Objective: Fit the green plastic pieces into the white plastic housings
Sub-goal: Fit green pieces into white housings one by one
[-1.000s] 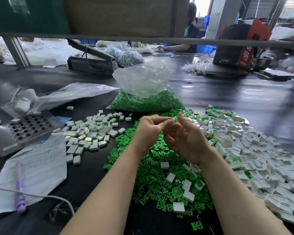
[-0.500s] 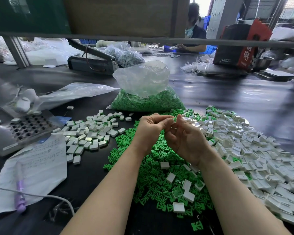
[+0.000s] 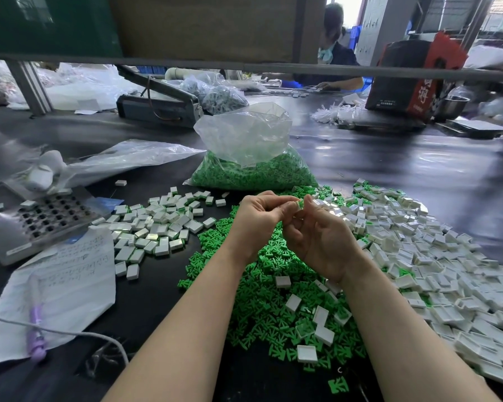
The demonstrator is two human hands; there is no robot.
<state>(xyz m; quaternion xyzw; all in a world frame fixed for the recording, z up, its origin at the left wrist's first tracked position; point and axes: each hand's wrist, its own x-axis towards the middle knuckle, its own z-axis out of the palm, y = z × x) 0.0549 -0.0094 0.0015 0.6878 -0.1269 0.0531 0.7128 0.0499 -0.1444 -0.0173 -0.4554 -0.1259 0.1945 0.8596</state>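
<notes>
My left hand [image 3: 257, 220] and my right hand [image 3: 321, 236] meet above the table's middle. Between their fingertips they pinch a small white housing with a green piece [image 3: 299, 204] showing at its top. Under my hands lies a heap of loose green pieces [image 3: 273, 291] with a few white housings on it. A large pile of empty white housings [image 3: 436, 256] spreads to the right. To the left sits a group of white housings with green edges [image 3: 157, 227]. A clear bag of green pieces [image 3: 253, 158] stands behind my hands.
A metal plate with square holes [image 3: 41, 219] and a handwritten paper [image 3: 70, 280] with a purple pen [image 3: 35, 329] lie at the left. An empty plastic bag [image 3: 122, 161], a grey machine [image 3: 157, 105], a red and black box [image 3: 413, 79] and a seated person [image 3: 334, 62] are farther back.
My hands stay together at the same spot. The fingers have shifted slightly around the small part, and the green piece now shows more clearly at the fingertips.
</notes>
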